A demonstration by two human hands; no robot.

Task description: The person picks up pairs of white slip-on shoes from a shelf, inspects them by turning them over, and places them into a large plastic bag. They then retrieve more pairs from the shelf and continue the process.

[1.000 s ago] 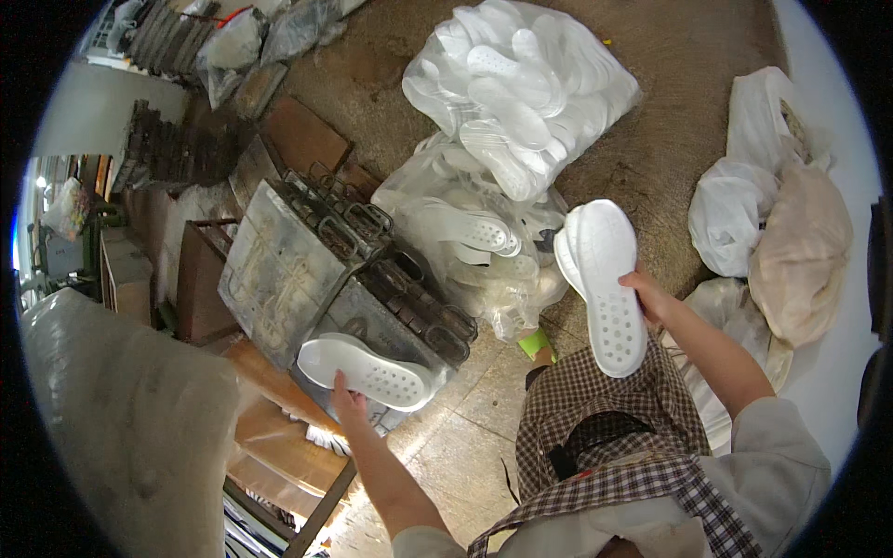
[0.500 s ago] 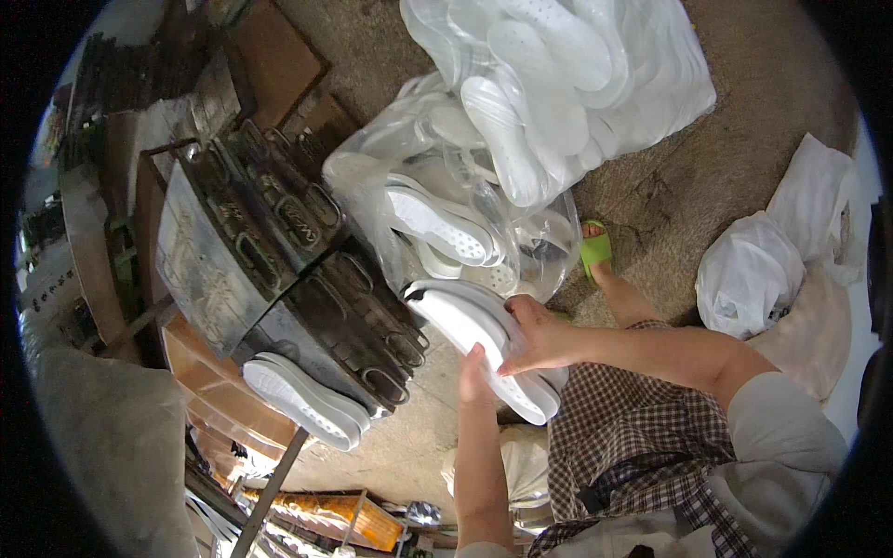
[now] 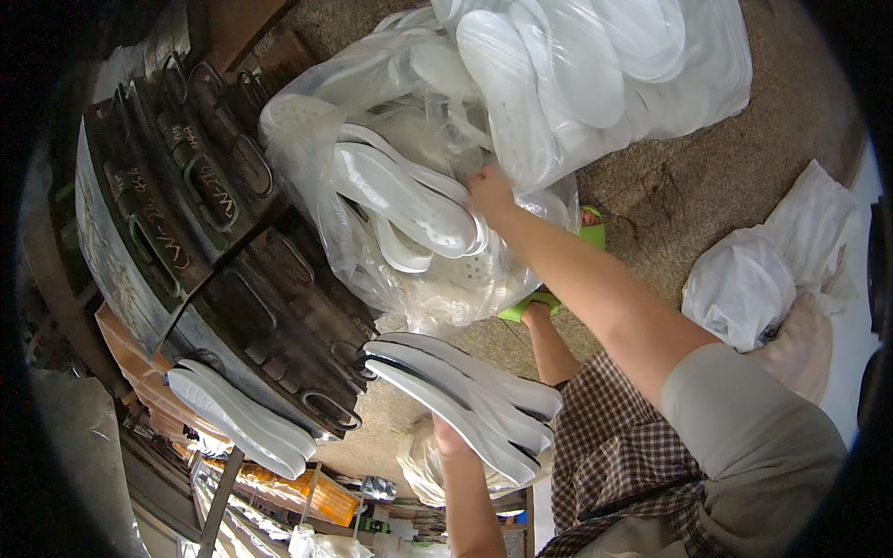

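My left hand (image 3: 452,441) is closed around the lower side of a stack of white shoe soles (image 3: 437,386), held nested together with dark gaps between them. Stretched across to a clear plastic bag (image 3: 312,79) is my right arm. My right hand (image 3: 490,192) is curled closed at the bag's opening, beside the white soles (image 3: 405,200) lying inside; what its fingers grip is hidden. A second pair of white soles (image 3: 244,418) rests on the near edge of a dark metal block with handles (image 3: 237,270), to the left of my held stack.
Another clear bag packed with white soles (image 3: 595,74) lies beyond my right hand. White plastic bags (image 3: 744,284) sit on the floor at right. A green slipper (image 3: 593,230) shows on my foot. Orange material (image 3: 298,488) is at the lower left.
My right hand has let go of the held soles and reached up to the bag. The left hand keeps the stack, now with more soles showing. The view has shifted.
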